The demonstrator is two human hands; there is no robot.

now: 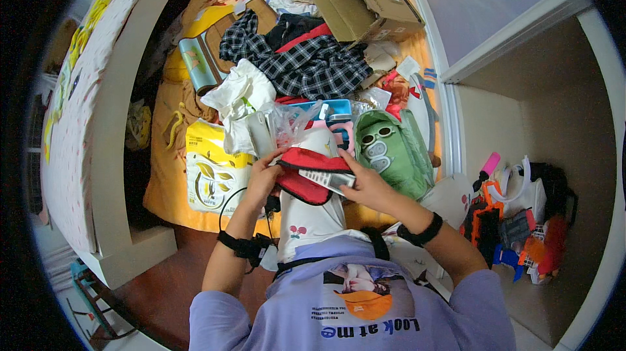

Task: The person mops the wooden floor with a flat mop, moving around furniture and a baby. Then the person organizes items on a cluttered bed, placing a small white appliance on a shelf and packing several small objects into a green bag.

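Observation:
A red zip pouch with black edging (305, 183) is spread open above my lap. On its left edge, my left hand (264, 178) is closed with the fingers gripping the fabric. My right hand (366, 185) is closed at the pouch's right side, its thumb against a white device with rows of buttons and a grey screen (329, 179). That device lies slantwise, partly inside the pouch; its exact kind is unclear. Beyond the pouch are clear plastic wrapping (290, 123) and a blue tray (338, 110).
A yellow-and-white package (215, 168) lies to the left. At right sits a green bag (404, 155) with white sunglasses (377, 136) on it. Farther back are a checked black-and-white garment (319, 64) and an open cardboard box (375, 9). Assorted items (521, 220) fill the right-hand recess.

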